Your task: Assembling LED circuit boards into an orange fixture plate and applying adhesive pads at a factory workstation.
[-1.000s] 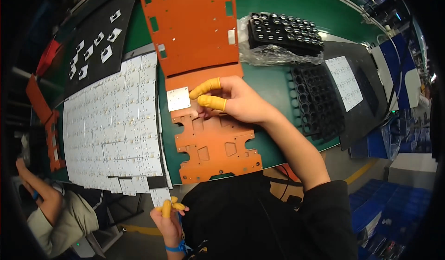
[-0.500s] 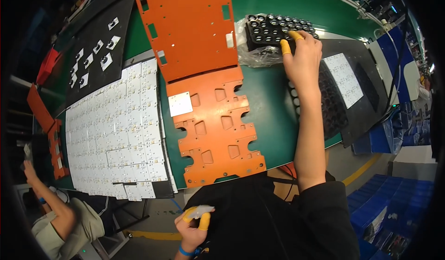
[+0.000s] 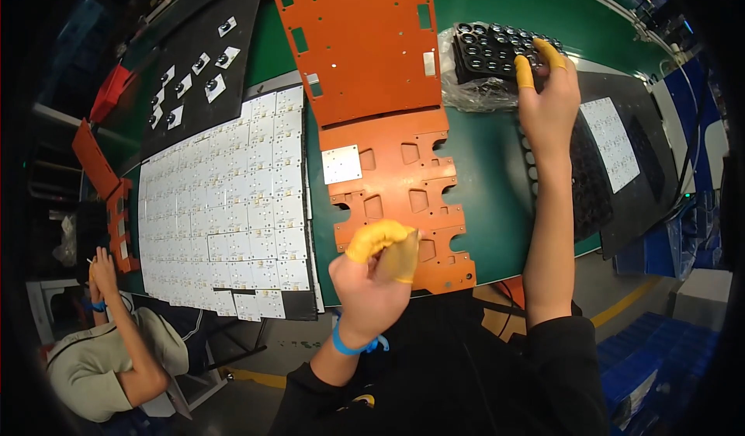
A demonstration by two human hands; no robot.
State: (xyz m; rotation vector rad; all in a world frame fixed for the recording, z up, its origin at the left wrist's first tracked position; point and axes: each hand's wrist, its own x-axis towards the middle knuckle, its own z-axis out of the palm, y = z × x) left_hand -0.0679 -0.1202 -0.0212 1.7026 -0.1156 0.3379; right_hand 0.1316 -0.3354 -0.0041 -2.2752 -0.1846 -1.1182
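Note:
My left hand (image 3: pixel 376 288), with yellow finger cots and a blue band at the wrist, is raised above the lower part of the orange fixture (image 3: pixel 392 152). Its fingers pinch a small flat board (image 3: pixel 401 256), tilted and slightly blurred. Far right, my right hand (image 3: pixel 551 98) reaches over a black tray (image 3: pixel 475 69) of round black lenses (image 3: pixel 497 29). Its thumb and index finger, also in yellow cots, are apart at the tray's near right part; no lens shows clearly gripped. One white square board (image 3: pixel 342 165) lies in the fixture's upper left spot.
White circuit boards (image 3: pixel 225 203) cover a panel on the left. Beyond them, a black mat (image 3: pixel 203 114) bears several boards with lenses. Clear plastic wrap (image 3: pixel 485 96) surrounds the lens tray. A white board sheet (image 3: pixel 611 142) lies on the right. Another person (image 3: pixel 116 350) sits at the far left.
My left hand has risen from near my lap to over the fixture, carrying the board. My right hand stays at the lens tray, its fingers slightly shifted. The whole view has moved.

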